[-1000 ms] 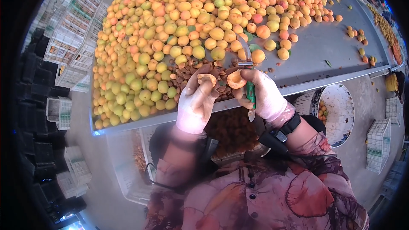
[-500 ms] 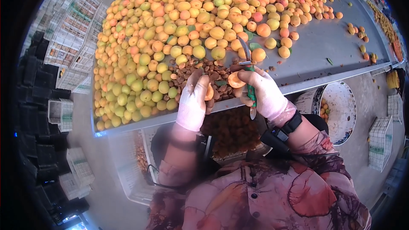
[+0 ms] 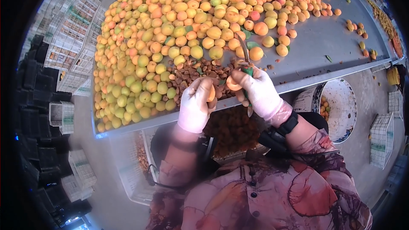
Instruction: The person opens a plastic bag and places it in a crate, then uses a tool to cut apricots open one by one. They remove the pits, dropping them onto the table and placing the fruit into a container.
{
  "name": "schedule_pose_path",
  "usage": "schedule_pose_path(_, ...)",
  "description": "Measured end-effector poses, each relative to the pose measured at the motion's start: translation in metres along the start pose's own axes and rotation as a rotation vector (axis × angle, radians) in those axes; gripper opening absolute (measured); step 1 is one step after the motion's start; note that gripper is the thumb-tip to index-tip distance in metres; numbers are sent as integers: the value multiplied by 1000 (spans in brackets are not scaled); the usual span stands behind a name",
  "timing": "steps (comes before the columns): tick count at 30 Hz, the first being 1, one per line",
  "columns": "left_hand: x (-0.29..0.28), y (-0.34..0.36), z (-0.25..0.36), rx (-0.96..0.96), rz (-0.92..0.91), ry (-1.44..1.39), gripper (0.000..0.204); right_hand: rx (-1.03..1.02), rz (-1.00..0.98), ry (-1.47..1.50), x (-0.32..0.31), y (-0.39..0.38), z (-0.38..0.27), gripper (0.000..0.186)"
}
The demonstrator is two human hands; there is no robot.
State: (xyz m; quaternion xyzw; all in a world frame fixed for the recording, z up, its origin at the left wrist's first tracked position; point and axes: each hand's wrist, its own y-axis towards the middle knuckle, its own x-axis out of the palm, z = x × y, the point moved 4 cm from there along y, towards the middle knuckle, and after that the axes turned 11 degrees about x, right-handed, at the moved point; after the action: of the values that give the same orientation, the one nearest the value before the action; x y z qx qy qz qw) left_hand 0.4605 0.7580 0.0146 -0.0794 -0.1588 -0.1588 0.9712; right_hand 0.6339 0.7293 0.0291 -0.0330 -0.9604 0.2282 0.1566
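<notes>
My left hand (image 3: 197,102), in a white glove with bare fingertips, is closed on an orange apricot half (image 3: 211,93). My right hand (image 3: 259,93), gloved alike, grips a green-handled curved knife (image 3: 248,71), blade pointing up and away from me, and pinches a second apricot half (image 3: 234,83) against it. Both hands hang over the near edge of a metal table (image 3: 313,55). Just beyond them lies a heap of brown pits (image 3: 200,68), with piled yellow, orange and greenish apricots (image 3: 145,38) around and behind it.
Below the table are a crate of brown pieces (image 3: 232,130) and a white plastic bin (image 3: 145,183). A white barrel (image 3: 338,110) holding some fruit stands at right. Plastic crates (image 3: 76,51) are stacked at left; others (image 3: 379,140) sit on the right floor.
My left fingers have curled over their half, whose cut face showed a second ago. My right hand has turned slightly, its half now partly behind the thumb, knife still held.
</notes>
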Motion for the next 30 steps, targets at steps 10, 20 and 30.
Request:
schedule_pose_path(10,13,-29,18,249,-206,292,40,46,-171,-125,-8,-1,7,18)
schedule_pose_path(20,-11,-75,-17,-143,-125,489,33,-12,-241,-453,-10,-14,6,23)
schedule_pose_path(30,-8,-66,3,-32,-418,763,26,-228,6,-679,-39,12,-51,44)
